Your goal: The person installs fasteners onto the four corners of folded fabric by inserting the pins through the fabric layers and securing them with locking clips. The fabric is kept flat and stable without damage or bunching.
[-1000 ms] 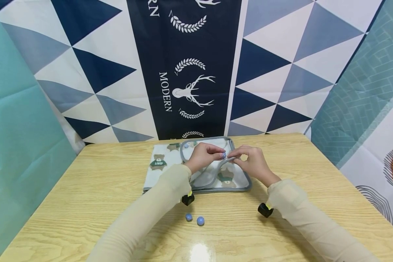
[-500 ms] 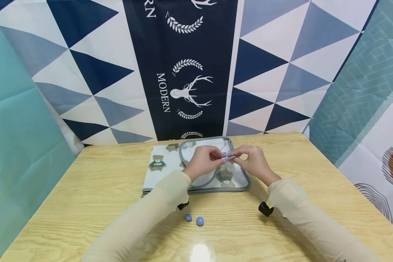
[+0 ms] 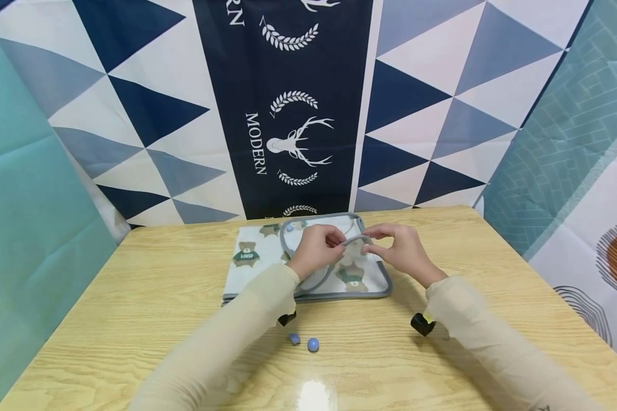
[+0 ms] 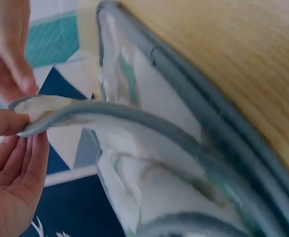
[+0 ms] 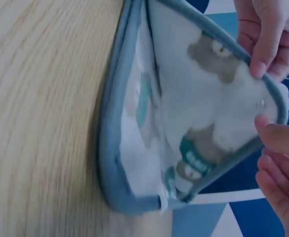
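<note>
A folded white blanket (image 3: 355,279) with a bear print and grey binding lies at the table's back edge. My left hand (image 3: 316,248) pinches the binding of its raised corner flap (image 5: 223,98), thumb on one face and fingers on the other. My right hand (image 3: 401,251) is at the same flap with thumb and fingers spread apart. In the right wrist view its thumb tip (image 5: 264,121) is right by a small clear piece (image 5: 261,103) on the flap. A small blue piece (image 3: 290,228) shows on the blanket's far part.
Two small blue rounded pieces lie on the wooden table (image 3: 133,319) in front of the blanket: one darker piece (image 3: 295,339) and one round piece (image 3: 313,344). A patterned curtain (image 3: 298,114) hangs close behind the table.
The blue piece at my fingertips has gone out of sight behind the flap. The flap now stands up with its bear print showing, and my right thumb and fingers have spread apart.
</note>
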The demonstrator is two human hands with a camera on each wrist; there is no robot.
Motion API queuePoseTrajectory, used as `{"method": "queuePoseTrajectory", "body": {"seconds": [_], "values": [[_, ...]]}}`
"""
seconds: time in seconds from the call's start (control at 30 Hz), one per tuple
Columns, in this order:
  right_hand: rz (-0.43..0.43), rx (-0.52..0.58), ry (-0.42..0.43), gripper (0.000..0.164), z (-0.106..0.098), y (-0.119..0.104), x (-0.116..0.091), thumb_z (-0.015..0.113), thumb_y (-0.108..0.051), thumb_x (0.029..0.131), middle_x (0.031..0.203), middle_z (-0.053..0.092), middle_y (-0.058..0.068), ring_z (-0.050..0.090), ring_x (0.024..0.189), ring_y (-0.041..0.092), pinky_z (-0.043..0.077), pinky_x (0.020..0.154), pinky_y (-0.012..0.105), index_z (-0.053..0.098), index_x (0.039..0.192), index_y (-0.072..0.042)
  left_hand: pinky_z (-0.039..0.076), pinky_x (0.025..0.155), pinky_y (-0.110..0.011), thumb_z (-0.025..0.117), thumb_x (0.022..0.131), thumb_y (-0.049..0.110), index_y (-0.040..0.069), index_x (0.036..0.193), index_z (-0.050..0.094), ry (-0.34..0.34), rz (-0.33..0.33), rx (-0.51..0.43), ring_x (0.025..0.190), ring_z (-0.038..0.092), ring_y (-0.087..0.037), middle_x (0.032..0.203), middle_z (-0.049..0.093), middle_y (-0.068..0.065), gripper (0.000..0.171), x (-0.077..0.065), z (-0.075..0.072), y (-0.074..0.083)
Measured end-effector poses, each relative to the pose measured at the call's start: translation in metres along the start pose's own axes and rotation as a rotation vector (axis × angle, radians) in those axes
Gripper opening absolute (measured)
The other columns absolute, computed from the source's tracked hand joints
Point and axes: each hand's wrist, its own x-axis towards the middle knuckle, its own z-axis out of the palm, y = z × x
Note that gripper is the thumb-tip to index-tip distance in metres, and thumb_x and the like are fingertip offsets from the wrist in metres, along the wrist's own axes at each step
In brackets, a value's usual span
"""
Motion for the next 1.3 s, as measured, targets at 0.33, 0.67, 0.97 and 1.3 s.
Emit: {"method": "queuePoseTrajectory", "body": {"seconds": [0.33,0.67,0.97,1.3], "values": [[0.096,-0.042,-0.217,0.041,-0.024,0.012,-0.018,0.082,-0.016,0.075,0.109,0.072,0.017,0.070,0.096,0.031,0.057,0.085,0.045,0.070,0.112,-0.003,0.058,0.074,-0.024,0.073,0.081,0.006,0.001,0.103,0.073,0.139,-0.292,-0.259,0.075,0.069,-0.010,0.097,0.075,-0.016,0.022,0.008,-0.040,-0.042],[0.092,0.004,-0.367,0.029,-0.042,0.004,-0.024,0.081,-0.014,0.075,0.099,0.075,0.012,0.071,0.089,0.027,0.058,0.080,0.039,0.073,0.102,-0.005,0.059,0.078,-0.024,0.070,0.084,0.004,-0.006,0.113,0.067,0.255,-0.573,-0.402,0.067,0.062,-0.002,0.096,0.069,-0.009,0.032,0.012,-0.081,-0.087],[0.077,0.003,-0.416,0.024,-0.045,0.002,-0.028,0.080,-0.009,0.075,0.095,0.075,0.015,0.071,0.082,0.021,0.060,0.074,0.034,0.073,0.098,-0.003,0.056,0.070,-0.021,0.072,0.082,0.006,-0.003,0.110,0.068,0.278,-0.724,-0.408,0.063,0.060,-0.004,0.087,0.070,-0.005,0.030,0.011,-0.069,-0.113],[0.055,-0.007,-0.422,0.026,-0.054,0.008,-0.033,0.082,-0.014,0.074,0.093,0.075,0.013,0.070,0.078,0.014,0.060,0.072,0.030,0.074,0.096,-0.003,0.057,0.072,-0.025,0.075,0.080,0.008,-0.001,0.097,0.072,0.321,-0.739,-0.284,0.067,0.062,-0.010,0.088,0.073,-0.011,0.020,0.019,-0.059,-0.104]]}}
